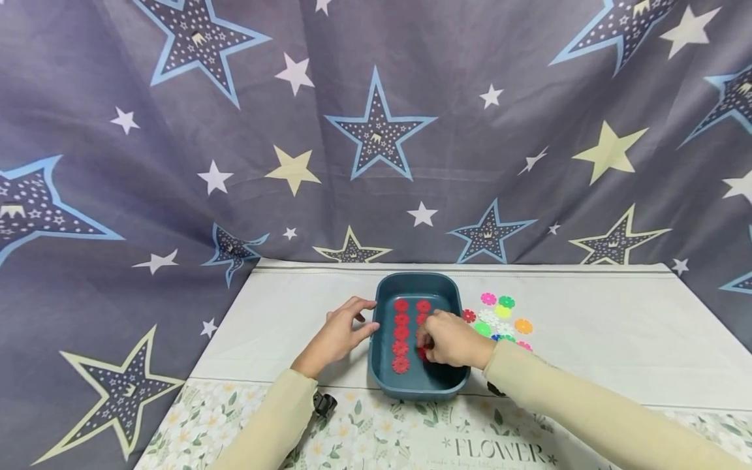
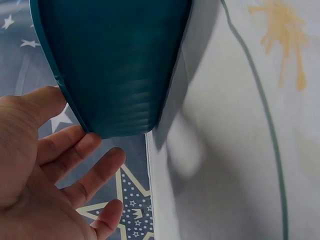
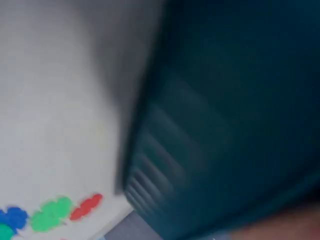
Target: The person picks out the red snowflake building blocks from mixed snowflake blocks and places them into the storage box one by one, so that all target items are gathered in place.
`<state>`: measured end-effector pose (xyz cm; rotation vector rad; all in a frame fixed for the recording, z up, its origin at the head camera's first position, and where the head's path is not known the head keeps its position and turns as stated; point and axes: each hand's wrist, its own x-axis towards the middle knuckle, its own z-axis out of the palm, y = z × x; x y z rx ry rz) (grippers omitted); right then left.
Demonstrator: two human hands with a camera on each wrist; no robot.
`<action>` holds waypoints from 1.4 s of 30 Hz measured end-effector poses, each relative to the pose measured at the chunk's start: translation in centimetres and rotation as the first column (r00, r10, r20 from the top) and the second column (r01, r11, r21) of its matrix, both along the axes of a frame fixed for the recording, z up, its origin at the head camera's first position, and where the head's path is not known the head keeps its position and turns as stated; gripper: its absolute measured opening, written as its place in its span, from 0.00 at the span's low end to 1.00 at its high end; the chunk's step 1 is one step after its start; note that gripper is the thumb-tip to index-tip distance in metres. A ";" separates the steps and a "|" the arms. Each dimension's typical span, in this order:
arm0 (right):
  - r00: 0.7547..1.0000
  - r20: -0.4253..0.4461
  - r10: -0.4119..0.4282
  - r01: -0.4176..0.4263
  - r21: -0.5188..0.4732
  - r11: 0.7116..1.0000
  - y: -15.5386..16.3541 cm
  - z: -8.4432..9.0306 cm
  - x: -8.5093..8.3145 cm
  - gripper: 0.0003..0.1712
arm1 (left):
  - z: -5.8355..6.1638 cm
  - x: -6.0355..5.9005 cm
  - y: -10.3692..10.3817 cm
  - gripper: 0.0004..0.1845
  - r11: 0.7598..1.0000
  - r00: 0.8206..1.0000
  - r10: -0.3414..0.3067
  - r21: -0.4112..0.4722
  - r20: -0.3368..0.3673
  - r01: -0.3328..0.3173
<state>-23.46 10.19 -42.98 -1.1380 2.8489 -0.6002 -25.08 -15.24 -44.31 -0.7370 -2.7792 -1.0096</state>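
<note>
A deep blue-green rectangular tray [image 1: 384, 385] holds red flower-shaped discs in two columns; the left column [image 1: 401, 332] shows fully. My left hand [image 1: 339, 331] rests its thumb and fingertips against the tray's left side, its fingers loosely extended; the left wrist view shows the thumb [image 2: 47, 102] at the rim. Inside the tray, my right hand [image 1: 451, 339] reaches over the right column with bent fingers, pinching a red flower disc [image 1: 422, 354] near its lower end. That hand hides part of this column. Only a blurred bit of it shows in the right wrist view.
Loose flower discs in pink, green, white, orange and other colours lie right of the tray, including a red one [image 1: 469, 316] near its wall. The white table cover [image 1: 305, 294] meets a floral cloth [image 1: 235, 418] in front. A star-patterned curtain [image 1: 376, 215] hangs behind.
</note>
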 end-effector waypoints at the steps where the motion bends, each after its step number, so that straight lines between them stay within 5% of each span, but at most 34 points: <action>1: 1.000 0.025 0.014 -0.014 -0.011 1.000 0.0 0.2 0.0 0.09 | 0.0 0.0 0.0 0.22 1.000 1.000 0.001 -0.001 -0.002 -0.001; 8: 0.985 0.118 0.127 -0.128 0.007 0.992 0.1 1.0 0.4 0.07 | 0.1 0.0 0.0 0.22 1.000 1.000 0.012 0.004 0.005 -0.012; 16: 0.990 0.095 0.109 -0.104 -0.051 0.993 0.5 1.1 -0.1 0.04 | 0.0 0.1 0.3 0.22 1.000 1.000 0.019 0.007 0.000 -0.019; 21: 0.999 -0.018 -0.050 0.045 -0.211 0.977 2.9 2.4 -2.1 0.06 | -0.1 0.0 0.3 0.21 1.000 1.000 0.020 0.015 -0.014 -0.020; 26: 0.958 -0.007 -0.287 0.276 -0.248 0.929 6.9 1.4 -4.7 0.06 | -0.2 0.0 0.3 0.21 1.000 1.000 0.023 0.016 -0.017 -0.023; 30: 0.961 0.058 -0.271 0.276 -0.152 0.949 8.6 -0.9 -5.6 0.08 | -0.2 0.0 0.2 0.21 0.999 0.999 0.028 0.014 -0.016 -0.028; 35: 0.967 0.079 -0.240 0.250 -0.144 0.958 8.8 -3.0 -6.1 0.09 | -0.2 0.0 0.1 0.21 0.999 1.000 0.027 0.019 -0.008 -0.027; 42: 0.959 0.063 -0.276 0.282 -0.125 0.951 8.5 -3.0 -6.0 0.09 | -0.1 0.0 0.2 0.22 1.000 1.000 0.018 0.020 -0.004 -0.018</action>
